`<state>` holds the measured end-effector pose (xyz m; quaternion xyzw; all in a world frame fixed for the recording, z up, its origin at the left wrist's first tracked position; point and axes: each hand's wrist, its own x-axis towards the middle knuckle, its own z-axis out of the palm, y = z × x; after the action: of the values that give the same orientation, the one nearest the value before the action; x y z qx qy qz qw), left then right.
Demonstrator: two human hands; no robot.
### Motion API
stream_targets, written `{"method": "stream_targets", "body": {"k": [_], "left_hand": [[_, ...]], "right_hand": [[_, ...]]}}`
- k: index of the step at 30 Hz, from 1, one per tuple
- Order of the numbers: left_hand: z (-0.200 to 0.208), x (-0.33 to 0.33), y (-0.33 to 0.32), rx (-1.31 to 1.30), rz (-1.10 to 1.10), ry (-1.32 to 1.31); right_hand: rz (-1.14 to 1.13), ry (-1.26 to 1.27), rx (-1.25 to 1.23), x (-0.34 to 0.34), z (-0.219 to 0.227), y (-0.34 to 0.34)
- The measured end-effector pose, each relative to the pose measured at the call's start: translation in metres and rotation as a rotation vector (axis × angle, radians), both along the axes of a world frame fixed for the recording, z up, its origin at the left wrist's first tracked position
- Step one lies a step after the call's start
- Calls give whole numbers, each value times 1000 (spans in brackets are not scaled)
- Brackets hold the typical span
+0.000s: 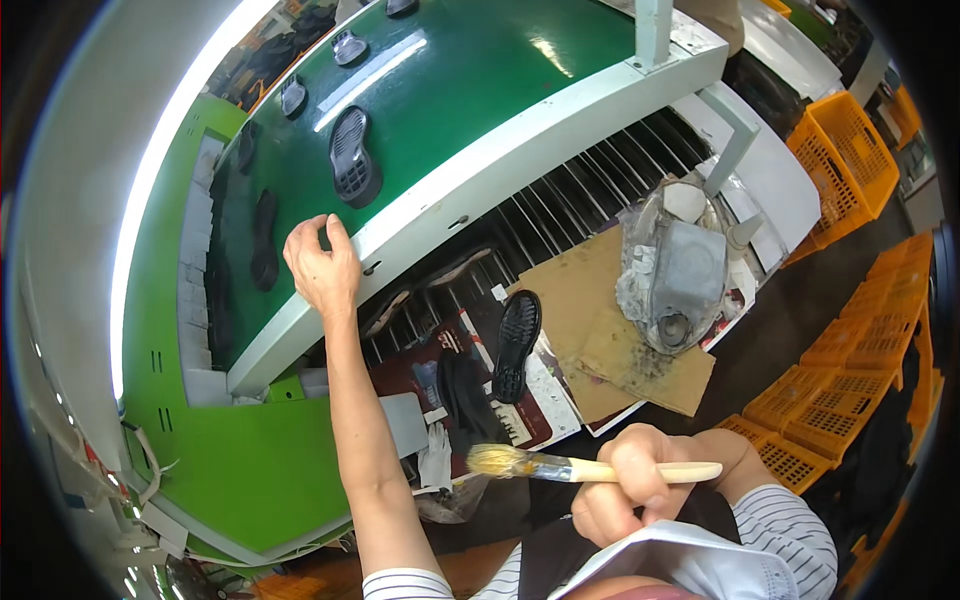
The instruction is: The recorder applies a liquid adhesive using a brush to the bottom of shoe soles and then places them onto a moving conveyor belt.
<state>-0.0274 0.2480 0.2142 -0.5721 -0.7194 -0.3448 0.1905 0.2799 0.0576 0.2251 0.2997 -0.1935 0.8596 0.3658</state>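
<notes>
My left hand (pixel 322 265) reaches over the pale frame at the edge of a green conveyor belt (pixel 470 90). Its fingers curl with the thumb apart, and nothing shows between them. Just beyond it lies a black shoe sole (pixel 352 155), tread grooves showing; a darker sole (pixel 263 240) rests to its left. In my right hand (pixel 630 480), close to my body, is a paintbrush (pixel 590 470) with a pale wooden handle and tan bristles pointing left. Another black sole (pixel 516 345) sits on the work surface between my arms, apart from both hands.
A metal rail (pixel 540 140) runs along the belt, with rollers (pixel 560 205) below it. Stained cardboard (pixel 570 310) carries a plastic-wrapped grey container (pixel 690 270). Orange crates (pixel 845 165) stand at the right. A bright green machine housing (pixel 240 470) is at the left.
</notes>
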Motion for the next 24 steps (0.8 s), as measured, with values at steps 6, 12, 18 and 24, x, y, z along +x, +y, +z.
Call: {"method": "stream_targets", "body": {"k": [6,12,18,24], "left_hand": [[2,1,-1,-26,29,2],[0,1,-1,65,3,65],[-4,-4,0,101,-32,120],[-4,-4,-1,114,-40,96]], "right_hand": [[-140,-111,142,9,13,-1],[-153,-66,100,12,31,-10],[-100,-38,62,12,30,-23],[-85,16,83,6,26,-19]]}}
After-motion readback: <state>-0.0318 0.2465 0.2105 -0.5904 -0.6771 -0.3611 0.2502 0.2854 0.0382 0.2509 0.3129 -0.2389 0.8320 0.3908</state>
